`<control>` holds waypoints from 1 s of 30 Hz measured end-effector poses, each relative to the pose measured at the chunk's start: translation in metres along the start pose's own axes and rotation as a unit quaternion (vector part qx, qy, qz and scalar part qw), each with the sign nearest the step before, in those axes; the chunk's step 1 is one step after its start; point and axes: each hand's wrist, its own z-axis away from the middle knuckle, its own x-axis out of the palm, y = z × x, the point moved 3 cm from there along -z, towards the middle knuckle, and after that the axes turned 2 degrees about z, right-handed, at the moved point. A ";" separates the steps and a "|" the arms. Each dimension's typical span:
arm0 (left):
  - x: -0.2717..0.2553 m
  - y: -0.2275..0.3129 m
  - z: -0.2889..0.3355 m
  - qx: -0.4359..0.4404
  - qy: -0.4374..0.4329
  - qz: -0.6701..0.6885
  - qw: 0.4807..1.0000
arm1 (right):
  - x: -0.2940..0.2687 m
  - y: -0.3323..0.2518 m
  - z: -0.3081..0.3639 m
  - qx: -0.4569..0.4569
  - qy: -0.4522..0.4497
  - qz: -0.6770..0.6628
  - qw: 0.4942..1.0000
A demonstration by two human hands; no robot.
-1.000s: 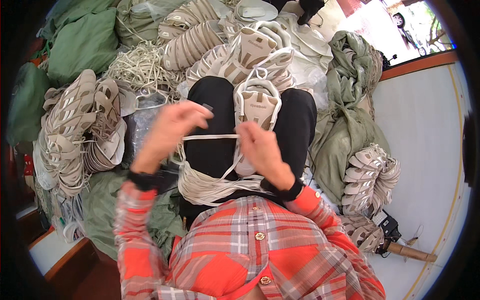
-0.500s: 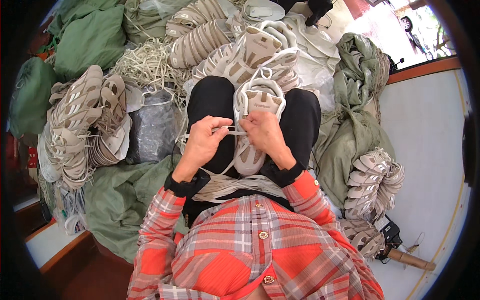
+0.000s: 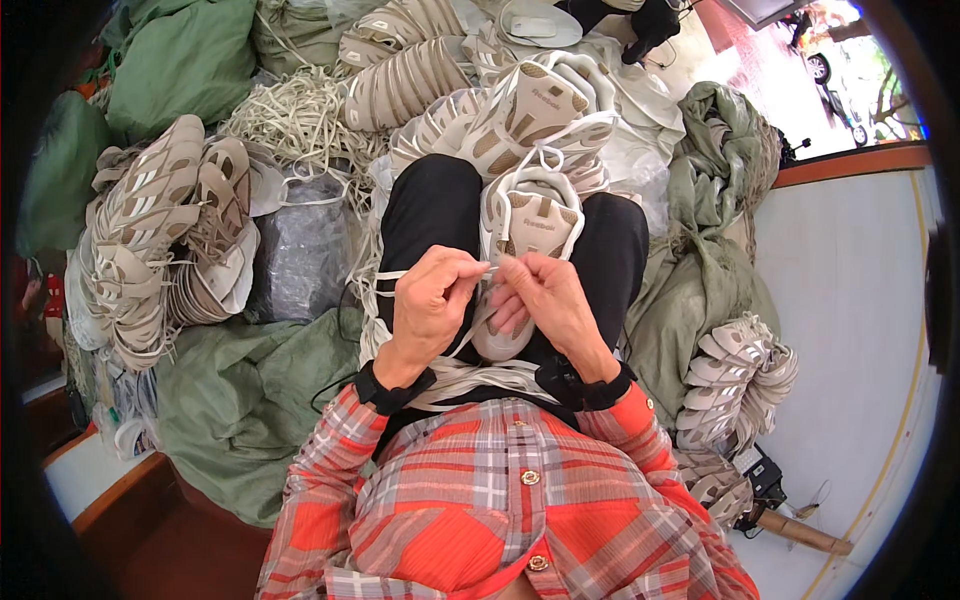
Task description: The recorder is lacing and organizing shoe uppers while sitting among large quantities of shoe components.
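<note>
A beige and white shoe upper [image 3: 540,232] lies between my knees, its toe toward me. Over its toe end, my left hand [image 3: 432,308] pinches a flat off-white shoelace [image 3: 391,276], whose loose part trails out to the left. My right hand [image 3: 553,303] meets it fingertip to fingertip, thumb and forefinger pinched at the lace, with the other fingers loosely curled over the upper. The exact bit of lace between the fingertips is mostly hidden. More laces [image 3: 465,384] lie across my lap. Just beyond my knees sits another laced upper [image 3: 535,100].
Stacked uppers stand at the left [image 3: 150,240], far middle [image 3: 405,95] and right [image 3: 735,385]. A heap of loose laces [image 3: 290,125] lies beyond a plastic-wrapped bundle [image 3: 305,265]. Green sacks [image 3: 245,420] surround me. A pale panel [image 3: 850,330] and a wooden stick [image 3: 805,532] are at right.
My hands have come together and dropped slightly toward me; the short lace stretch between them has closed up. My right hand's fingers have turned more open. The view has shifted a little.
</note>
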 end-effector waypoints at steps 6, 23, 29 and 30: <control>0.000 -0.002 0.003 -0.229 -0.068 0.114 0.964 | -0.006 -0.004 0.003 -0.024 -0.008 0.010 1.000; 0.004 -0.016 0.006 -0.246 -0.150 0.207 0.935 | 0.001 0.001 0.011 -0.172 0.005 0.113 0.979; 0.003 -0.025 -0.007 -0.126 -0.109 -0.108 0.980 | -0.019 0.007 -0.001 -0.007 0.065 0.151 0.986; 0.007 -0.021 -0.008 -0.098 -0.101 -0.152 0.978 | -0.017 0.007 0.000 -0.006 0.065 0.151 0.986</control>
